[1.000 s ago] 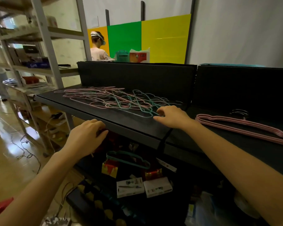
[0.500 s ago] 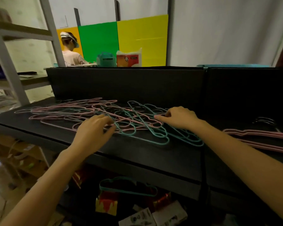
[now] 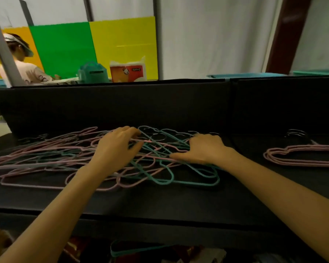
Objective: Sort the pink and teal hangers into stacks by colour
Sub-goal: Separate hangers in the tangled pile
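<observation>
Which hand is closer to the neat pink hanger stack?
Right. The right hand is on the tangled pile, apart from the pink stack; the left hand is farther off.

The pink stack (image 3: pixel 304 156) runs off the right edge, the mixed pile (image 3: pixel 68 158) off the left.

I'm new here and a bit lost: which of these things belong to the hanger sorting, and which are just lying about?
Part of the job: mixed pile of pink and teal hangers; pink stack on the right; left hand and right hand, both in the pile.
Just lying about: teal basket, paper-roll pack, coloured panels, another person behind.
</observation>
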